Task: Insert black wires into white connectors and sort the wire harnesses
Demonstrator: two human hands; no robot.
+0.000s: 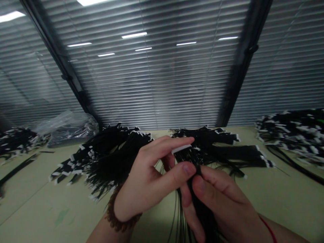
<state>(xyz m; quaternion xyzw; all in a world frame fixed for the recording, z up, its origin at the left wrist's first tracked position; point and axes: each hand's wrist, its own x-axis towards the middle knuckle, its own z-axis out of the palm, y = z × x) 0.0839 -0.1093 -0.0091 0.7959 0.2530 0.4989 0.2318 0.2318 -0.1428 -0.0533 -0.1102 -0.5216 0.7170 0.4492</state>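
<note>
Between my hands is a bundle of thin black wires (204,212) topped by a long white connector (181,148). My left hand (152,179) has its thumb against the wires just below the connector, with the index finger stretched along the connector's far side. Lower down, my right hand (222,199) pinches the same wires between thumb and fingers. The wires hang down toward the bottom edge, and some strands fall loose to the left. Parts of the fingers behind the bundle are hidden.
Piles of black wires with white ends lie behind my hands, at left (108,162) and right (238,155). A larger heap (293,135) sits far right. At left rests a clear plastic bag (73,130) on the pale green table (273,202). Window blinds (157,84) rise behind.
</note>
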